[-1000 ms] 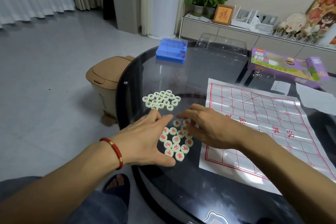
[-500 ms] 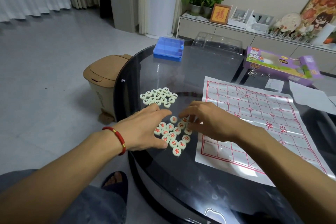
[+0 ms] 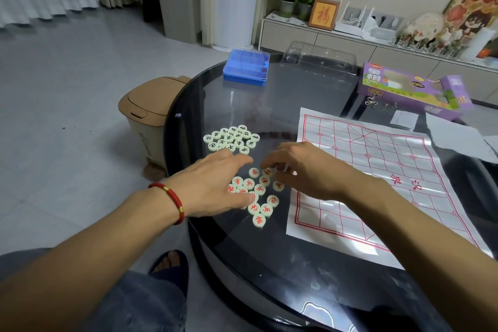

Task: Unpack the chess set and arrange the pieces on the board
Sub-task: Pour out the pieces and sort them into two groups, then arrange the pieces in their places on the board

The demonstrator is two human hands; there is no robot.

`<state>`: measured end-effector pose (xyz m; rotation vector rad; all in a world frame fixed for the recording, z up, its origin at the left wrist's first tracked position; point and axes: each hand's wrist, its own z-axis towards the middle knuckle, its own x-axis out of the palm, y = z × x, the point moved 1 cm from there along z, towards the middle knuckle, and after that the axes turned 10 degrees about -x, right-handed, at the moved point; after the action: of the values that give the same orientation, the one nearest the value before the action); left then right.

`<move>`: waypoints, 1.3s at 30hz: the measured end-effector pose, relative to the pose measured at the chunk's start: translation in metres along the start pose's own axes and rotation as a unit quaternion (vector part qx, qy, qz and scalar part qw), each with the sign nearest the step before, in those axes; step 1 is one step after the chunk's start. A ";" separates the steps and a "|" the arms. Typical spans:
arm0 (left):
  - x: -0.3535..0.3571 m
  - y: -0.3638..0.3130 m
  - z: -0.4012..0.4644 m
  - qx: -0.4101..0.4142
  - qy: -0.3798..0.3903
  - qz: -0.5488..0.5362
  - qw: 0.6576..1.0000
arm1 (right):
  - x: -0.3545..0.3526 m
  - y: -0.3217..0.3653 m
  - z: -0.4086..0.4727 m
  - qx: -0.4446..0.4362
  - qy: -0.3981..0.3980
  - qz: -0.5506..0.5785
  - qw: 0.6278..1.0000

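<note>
My left hand lies flat, fingers straight, over the near-left side of the red-lettered pieces on the dark glass counter, its grip spread and holding nothing. My right hand hovers at the cluster's far-right edge, fingers curled down onto the pieces there; whether its grip pinches one I cannot tell. The black-lettered pieces sit in a tight group just beyond my left fingertips. The paper board lies unfolded to the right, bare of pieces. Farther back stand a blue tray, a clear plastic cover and the purple box.
</note>
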<state>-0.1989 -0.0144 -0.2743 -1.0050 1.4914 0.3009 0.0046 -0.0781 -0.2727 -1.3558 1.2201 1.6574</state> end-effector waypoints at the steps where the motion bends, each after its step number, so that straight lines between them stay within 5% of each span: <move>1: 0.000 0.000 0.000 0.001 -0.002 0.000 1.000 | 0.000 0.001 0.001 -0.001 -0.004 -0.003 1.000; 10: 0.002 0.001 0.004 -0.002 -0.031 -0.008 0.999 | -0.006 0.003 0.014 -0.008 0.016 -0.029 0.999; 21: -0.008 -0.019 0.015 0.028 -0.199 -0.045 0.979 | -0.005 0.003 0.013 -0.022 -0.033 -0.103 0.994; 32: 0.004 -0.050 0.032 0.036 -0.204 -0.060 0.976 | -0.056 -0.125 -0.104 0.216 -0.080 -0.121 0.965; 39: 0.004 -0.052 0.039 0.022 -0.231 -0.063 0.971 | -0.041 -0.160 -0.111 0.219 -0.077 -0.118 0.966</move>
<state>-0.1343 -0.0195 -0.2669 -0.9152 1.0046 0.3791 0.1978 -0.1249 -0.2753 -1.0317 1.1923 1.2115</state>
